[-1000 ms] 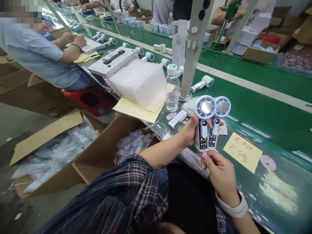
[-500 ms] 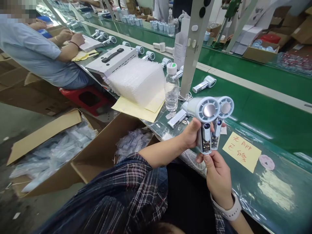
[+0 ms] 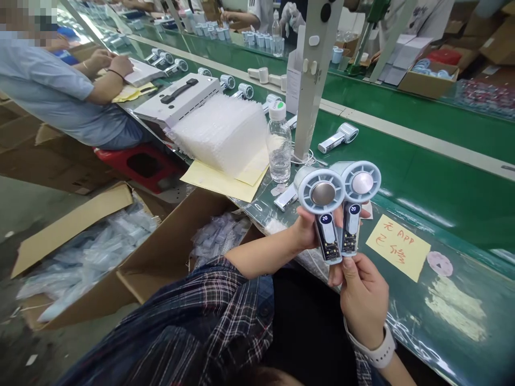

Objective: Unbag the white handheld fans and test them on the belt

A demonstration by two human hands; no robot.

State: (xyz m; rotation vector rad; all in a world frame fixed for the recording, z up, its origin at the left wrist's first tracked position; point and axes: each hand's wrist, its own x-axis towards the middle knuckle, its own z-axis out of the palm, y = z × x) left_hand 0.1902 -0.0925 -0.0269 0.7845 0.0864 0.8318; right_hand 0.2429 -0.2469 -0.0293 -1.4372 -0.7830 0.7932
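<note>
Two light-blue handheld fans are held up side by side over the bench edge, their round heads upward and circuit boards exposed in the handles. Both displays read 20. My left hand (image 3: 306, 230) is closed around the handle of the left fan (image 3: 330, 236), its fingers partly hidden behind the two fans. The right fan (image 3: 351, 230) overlaps it slightly. My right hand (image 3: 364, 292), with a white watch band on the wrist, pinches the bottom ends of the handles from below. Another fan (image 3: 286, 197) lies on the bench behind them.
A water bottle (image 3: 279, 142) stands beside a metal post (image 3: 311, 96). Left of it are a foam-sheet stack (image 3: 221, 131) and a white case (image 3: 177, 99). A yellow note (image 3: 398, 246) lies at right. Open cartons (image 3: 161, 246) hold plastic bags. A seated person (image 3: 72, 91) works at far left.
The two fans have turned and spread slightly, the left one moving left and down. The left display, unclear before, now shows 20. My left hand has shifted left with it.
</note>
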